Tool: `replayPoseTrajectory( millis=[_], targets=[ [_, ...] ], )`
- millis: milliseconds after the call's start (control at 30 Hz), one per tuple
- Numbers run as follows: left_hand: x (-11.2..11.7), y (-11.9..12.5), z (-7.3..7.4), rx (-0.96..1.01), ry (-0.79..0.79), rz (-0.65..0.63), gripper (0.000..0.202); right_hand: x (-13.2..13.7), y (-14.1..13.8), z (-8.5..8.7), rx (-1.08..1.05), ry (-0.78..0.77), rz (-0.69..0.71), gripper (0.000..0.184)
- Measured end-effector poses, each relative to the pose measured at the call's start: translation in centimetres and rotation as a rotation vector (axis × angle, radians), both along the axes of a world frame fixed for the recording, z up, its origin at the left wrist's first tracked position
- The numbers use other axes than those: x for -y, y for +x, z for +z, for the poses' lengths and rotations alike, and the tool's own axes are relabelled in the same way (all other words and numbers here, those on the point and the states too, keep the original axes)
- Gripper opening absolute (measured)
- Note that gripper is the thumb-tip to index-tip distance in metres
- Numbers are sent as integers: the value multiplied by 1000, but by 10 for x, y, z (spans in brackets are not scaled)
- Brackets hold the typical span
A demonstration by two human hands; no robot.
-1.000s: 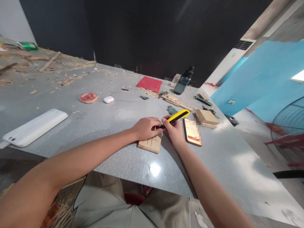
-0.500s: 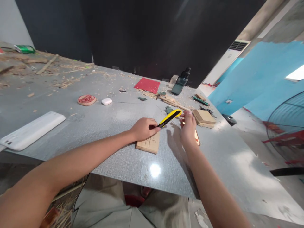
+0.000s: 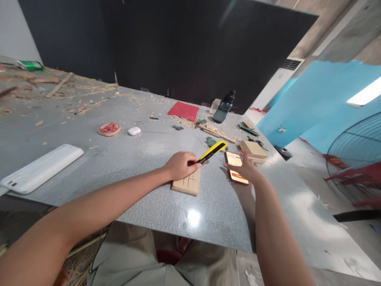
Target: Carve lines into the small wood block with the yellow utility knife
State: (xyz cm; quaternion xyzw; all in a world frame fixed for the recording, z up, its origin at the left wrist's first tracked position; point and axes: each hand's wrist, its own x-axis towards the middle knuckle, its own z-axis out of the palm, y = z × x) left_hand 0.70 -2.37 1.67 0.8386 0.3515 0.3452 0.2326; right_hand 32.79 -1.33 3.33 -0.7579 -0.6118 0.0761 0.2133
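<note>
My left hand [image 3: 180,165] is closed round the blade end of a yellow and black utility knife [image 3: 213,151], whose handle points up and to the right. The hand rests on a small wooden block [image 3: 188,184] with cut lines in its top face, lying flat on the grey table [image 3: 133,198]. My right hand [image 3: 246,170] lies with its fingers stretched over the right edge of a smartphone [image 3: 235,167] whose screen is lit. The phone lies flat just right of the block.
Behind the phone sit stacked wooden blocks [image 3: 254,149], wooden sticks [image 3: 214,130] and a dark bottle [image 3: 224,107]. A red sheet [image 3: 183,111], a white earbud case [image 3: 134,131] and a round red-carved disc [image 3: 109,129] lie further back. A long white device [image 3: 40,167] lies at left. Wood shavings litter the far table.
My right hand let go of the knife and moved right onto the phone. My left hand kept the knife and stayed on the block.
</note>
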Motion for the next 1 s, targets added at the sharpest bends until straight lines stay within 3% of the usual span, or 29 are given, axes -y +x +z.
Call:
replayPoseTrajectory(
  millis=[67, 267, 667, 800, 1000],
  targets=[
    [0, -1, 0, -6, 4, 0, 34, -3, -4, -2, 10, -51, 12, 100],
    [0, -1, 1, -13, 2, -5, 34, 1, 11, 7, 6, -123, -99, 101],
    [0, -1, 1, -14, 5, -2, 35, 7, 13, 12, -35, -102, -197, 96],
    [0, -1, 1, -19, 10, 1, 34, 7, -11, 14, -56, 25, -149, 87],
    [0, -1, 1, -35, 34, -1, 33, 7, -77, 6, -334, 186, 76, 49]
  ],
)
